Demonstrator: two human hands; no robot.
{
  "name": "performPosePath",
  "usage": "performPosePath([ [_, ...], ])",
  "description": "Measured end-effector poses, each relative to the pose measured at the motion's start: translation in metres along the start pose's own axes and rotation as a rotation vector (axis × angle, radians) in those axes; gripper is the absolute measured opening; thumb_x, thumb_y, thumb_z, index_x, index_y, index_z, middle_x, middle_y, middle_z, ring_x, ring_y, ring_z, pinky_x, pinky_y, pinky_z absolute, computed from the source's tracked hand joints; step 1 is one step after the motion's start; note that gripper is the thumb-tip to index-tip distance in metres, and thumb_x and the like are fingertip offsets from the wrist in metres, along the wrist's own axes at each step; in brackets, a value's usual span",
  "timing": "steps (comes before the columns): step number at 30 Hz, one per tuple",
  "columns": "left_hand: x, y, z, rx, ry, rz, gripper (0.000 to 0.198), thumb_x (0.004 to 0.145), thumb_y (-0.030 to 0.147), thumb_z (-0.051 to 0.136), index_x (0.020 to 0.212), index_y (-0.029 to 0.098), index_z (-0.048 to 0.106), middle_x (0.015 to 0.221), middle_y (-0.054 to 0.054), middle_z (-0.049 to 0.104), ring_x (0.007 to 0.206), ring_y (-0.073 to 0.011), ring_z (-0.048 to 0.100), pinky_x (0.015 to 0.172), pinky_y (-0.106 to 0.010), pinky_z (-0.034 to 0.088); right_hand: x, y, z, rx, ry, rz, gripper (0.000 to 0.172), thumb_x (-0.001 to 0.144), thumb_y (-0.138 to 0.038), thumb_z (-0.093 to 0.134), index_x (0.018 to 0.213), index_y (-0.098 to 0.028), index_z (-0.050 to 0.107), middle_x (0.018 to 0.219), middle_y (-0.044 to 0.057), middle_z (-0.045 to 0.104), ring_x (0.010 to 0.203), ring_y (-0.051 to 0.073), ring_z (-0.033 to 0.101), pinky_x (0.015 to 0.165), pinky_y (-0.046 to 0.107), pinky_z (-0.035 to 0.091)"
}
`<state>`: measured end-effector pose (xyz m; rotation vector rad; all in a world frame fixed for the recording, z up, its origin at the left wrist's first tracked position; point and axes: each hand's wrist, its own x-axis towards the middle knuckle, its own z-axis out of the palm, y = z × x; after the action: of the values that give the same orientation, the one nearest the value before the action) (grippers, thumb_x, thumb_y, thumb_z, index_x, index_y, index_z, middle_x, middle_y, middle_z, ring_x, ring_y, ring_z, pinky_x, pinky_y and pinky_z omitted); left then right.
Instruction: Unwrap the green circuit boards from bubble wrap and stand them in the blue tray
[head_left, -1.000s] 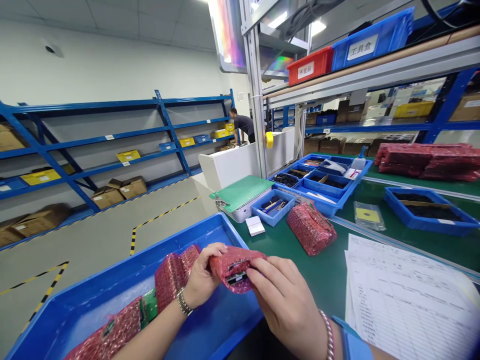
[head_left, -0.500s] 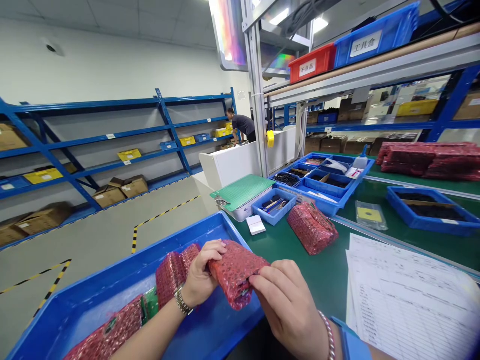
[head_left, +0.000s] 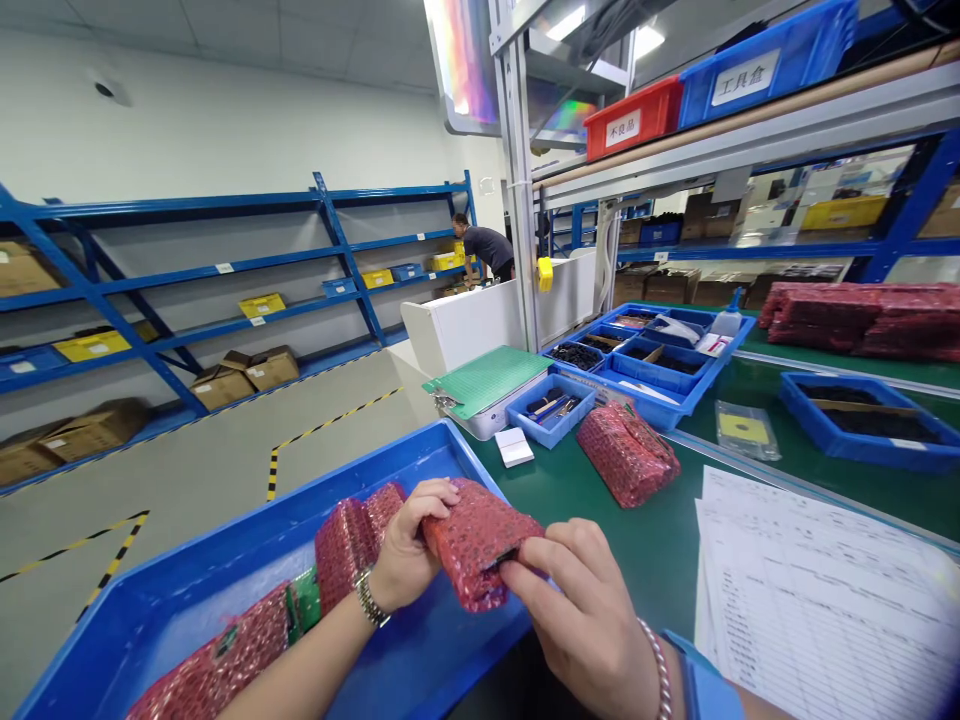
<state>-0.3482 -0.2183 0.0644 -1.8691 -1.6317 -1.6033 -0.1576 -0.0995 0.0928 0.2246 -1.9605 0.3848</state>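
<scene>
Both my hands hold a red bubble-wrap pouch (head_left: 472,540) above the right end of a big blue tray (head_left: 247,560). My left hand (head_left: 409,545), with a wristwatch, grips the pouch's left side, fingers curled over its top. My right hand (head_left: 577,610), with a bead bracelet, pinches the pouch's open right edge, where a dark part shows inside. More red bubble-wrap pouches (head_left: 349,540) lie in the tray beside my left wrist, one with a green board (head_left: 304,605) sticking out.
Another red pouch (head_left: 626,452) lies on the green bench mat. A printed sheet (head_left: 817,590) lies at right. Small blue bins (head_left: 551,408) of parts, a green-topped white box (head_left: 491,385) and stacked red pouches (head_left: 862,320) stand behind. A person bends at far blue shelving (head_left: 484,250).
The pouch has been tilted so its bubble-wrap face is up and its open end is less exposed. My right fingers have moved to pinch its right edge.
</scene>
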Motion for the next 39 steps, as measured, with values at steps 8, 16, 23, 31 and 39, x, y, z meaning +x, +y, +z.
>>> performPosePath([
  [8, -0.008, 0.014, 0.026, -0.396, 0.135, -0.723, 0.055, 0.068, 0.025, 0.071, 0.114, 0.022, 0.041, 0.111, -0.006, 0.056, 0.102, -0.0213, 0.055, 0.090, -0.038, 0.044, -0.006, 0.032, 0.011, 0.163, -0.059, 0.415, 0.065, 0.074, -0.025, 0.065, 0.129, -0.017, 0.032, 0.127, 0.015, 0.044, 0.117, 0.026, 0.044, 0.092, 0.045, 0.042],
  [16, 0.005, 0.025, 0.022, -0.417, -0.132, -0.762, 0.049, 0.081, 0.035, 0.055, 0.125, 0.020, 0.039, 0.125, -0.010, 0.048, 0.119, -0.0218, 0.043, 0.103, -0.040, 0.033, -0.005, 0.044, 0.021, 0.351, -0.232, 0.645, 0.044, 0.080, -0.023, 0.056, 0.120, -0.018, 0.040, 0.110, 0.009, 0.057, 0.097, 0.020, 0.058, 0.084, 0.035, 0.047],
  [23, 0.016, -0.009, -0.022, 0.046, -0.058, -0.853, 0.049, 0.075, 0.043, 0.059, 0.117, 0.020, 0.048, 0.119, -0.010, 0.052, 0.109, -0.0227, 0.051, 0.093, -0.040, 0.041, -0.020, 0.117, -0.009, -0.576, -0.487, 0.909, 0.042, 0.084, -0.036, 0.042, 0.119, -0.013, 0.040, 0.098, 0.012, 0.063, 0.085, 0.024, 0.063, 0.071, 0.034, 0.047],
  [31, 0.026, -0.028, -0.087, 0.506, -0.082, -0.910, 0.053, 0.076, 0.050, 0.051, 0.118, 0.017, 0.048, 0.118, -0.011, 0.054, 0.096, -0.0204, 0.057, 0.088, -0.033, 0.043, -0.046, 0.140, 0.004, -0.723, -0.716, 0.862, 0.040, 0.084, -0.030, 0.042, 0.118, -0.010, 0.046, 0.107, 0.021, 0.053, 0.095, 0.033, 0.055, 0.069, 0.041, 0.045],
  [39, -0.039, -0.044, -0.108, 0.754, -0.139, -1.261, 0.097, 0.047, 0.069, 0.065, 0.127, 0.018, 0.046, 0.124, -0.028, 0.045, 0.110, -0.0529, 0.042, 0.089, -0.064, 0.026, -0.057, 0.157, -0.006, -0.953, -0.630, 0.557, 0.041, 0.085, -0.034, 0.043, 0.115, -0.007, 0.049, 0.118, 0.021, 0.047, 0.100, 0.035, 0.045, 0.069, 0.041, 0.043],
])
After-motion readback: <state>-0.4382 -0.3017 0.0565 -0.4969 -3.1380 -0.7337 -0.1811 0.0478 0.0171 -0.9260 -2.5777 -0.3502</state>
